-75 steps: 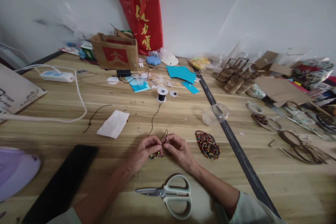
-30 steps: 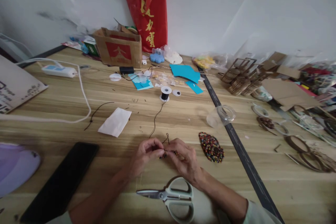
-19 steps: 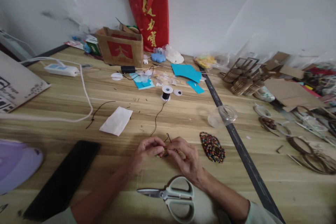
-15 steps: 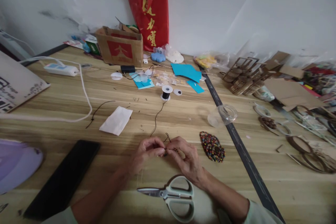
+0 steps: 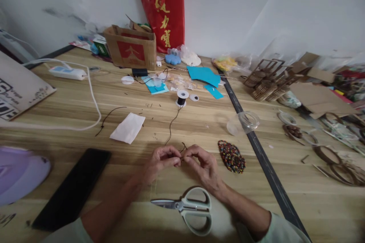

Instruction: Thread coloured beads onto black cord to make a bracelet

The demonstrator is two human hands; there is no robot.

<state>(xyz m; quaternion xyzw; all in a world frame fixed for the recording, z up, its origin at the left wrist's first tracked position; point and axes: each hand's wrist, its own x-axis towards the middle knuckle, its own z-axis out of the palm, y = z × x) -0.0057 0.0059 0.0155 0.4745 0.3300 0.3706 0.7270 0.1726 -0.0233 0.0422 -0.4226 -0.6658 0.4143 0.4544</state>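
Pinching between thumb and fingertips, the left hand [image 5: 162, 161] and the right hand [image 5: 203, 163] nearly meet in the head view, above the wooden table [image 5: 316, 212], with a thin dark cord [image 5: 184, 145] gripped between them. A short bent length of it pokes up beyond the fingertips; whether any beads are on the part inside the grip is hard to tell, since the fingers cover most of it. Farther from the person, a white spool [image 5: 181, 98] wound with black thread stands upright, its loose strand [image 5: 170, 127] running down the table toward the left hand and passing out of sight behind it. Just beside the spool lies a white disc [image 5: 194, 98] with a dark centre. To the right of the right hand, apart from it, a coiled heap of multicoloured beads [image 5: 231, 157] rests on the wood, with a clear plastic container [image 5: 243, 122] beyond. Nearer the person than the hands, scissors [image 5: 195, 209] lie flat with pale handles, blades pointing left. On the left are a white paper piece [image 5: 128, 128], a short dark cord piece [image 5: 111, 115] and a flat black object [image 5: 74, 188].
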